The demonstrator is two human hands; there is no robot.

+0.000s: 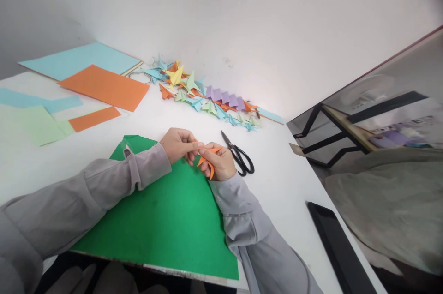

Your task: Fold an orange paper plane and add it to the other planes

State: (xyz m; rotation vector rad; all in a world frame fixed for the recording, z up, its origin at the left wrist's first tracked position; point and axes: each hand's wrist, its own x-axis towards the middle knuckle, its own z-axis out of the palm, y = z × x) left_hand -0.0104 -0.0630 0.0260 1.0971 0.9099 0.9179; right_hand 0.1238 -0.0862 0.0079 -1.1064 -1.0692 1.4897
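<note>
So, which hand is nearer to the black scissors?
Right. The right hand lies beside the black scissors; the left hand is farther left. Both pinch a folded orange paper.

Scissors beside right hand, table beyond

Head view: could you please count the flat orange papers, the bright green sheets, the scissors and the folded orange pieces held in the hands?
Flat orange papers: 2
Bright green sheet: 1
Scissors: 1
Folded orange piece, in left hand and right hand: 1
Total: 5
</note>
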